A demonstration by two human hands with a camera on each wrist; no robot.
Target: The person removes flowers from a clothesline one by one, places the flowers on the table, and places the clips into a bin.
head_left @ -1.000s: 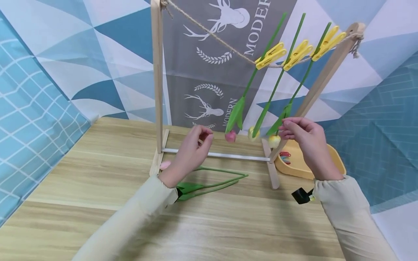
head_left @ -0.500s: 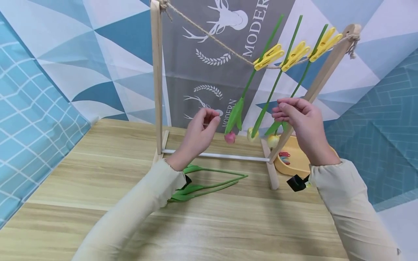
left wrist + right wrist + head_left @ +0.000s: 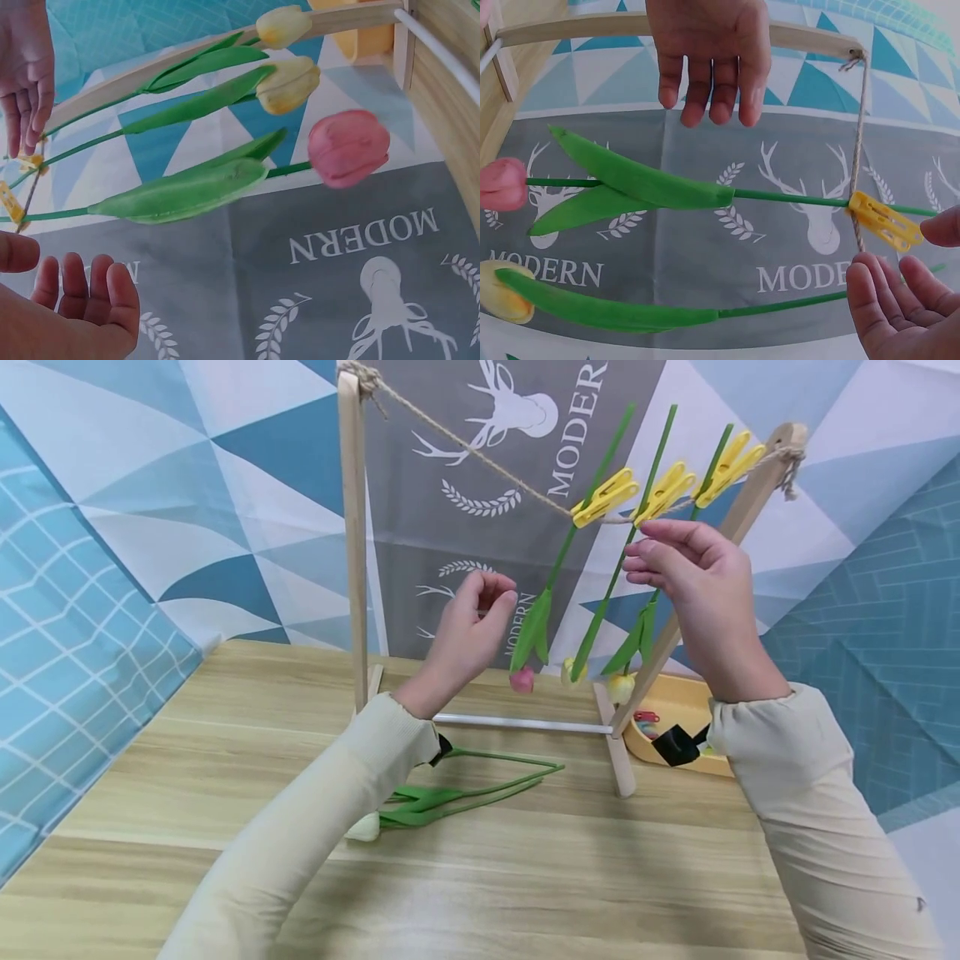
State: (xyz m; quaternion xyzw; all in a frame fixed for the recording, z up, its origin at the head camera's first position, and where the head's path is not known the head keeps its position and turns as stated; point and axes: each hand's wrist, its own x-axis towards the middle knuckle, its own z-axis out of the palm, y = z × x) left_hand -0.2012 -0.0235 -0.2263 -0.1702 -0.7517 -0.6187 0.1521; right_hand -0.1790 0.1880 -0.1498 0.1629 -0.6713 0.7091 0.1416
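My right hand [image 3: 697, 572] is raised in front of the rope, its fingertips overlapping the lower end of the middle yellow clothespin [image 3: 666, 491] in the head view; whether they touch cannot be told. Thumb and fingers stand apart in the right wrist view, nothing between them. My left hand [image 3: 476, 631] hovers left of the pink tulip [image 3: 522, 680], fingers loosely bent and holding nothing. Upside down from the twine [image 3: 465, 443] hang the pink tulip and two yellowish-white tulips [image 3: 288, 85], each stem pinched by a clothespin. A second clothespin [image 3: 885, 220] grips the pink tulip's stem.
The twine joins a left wooden post [image 3: 352, 527] and a right post [image 3: 750, 493], braced by a white rod [image 3: 525, 723]. Loose tulips, one with a white bloom [image 3: 364, 828], lie on the table [image 3: 525, 893]. A yellow tray [image 3: 720, 763] at right holds small coloured clips.
Both hands have risen; the right has left the rightmost tulip's leaves and come up to clothespin height. The left moved up and slightly right. The hanging tulips stay clipped.
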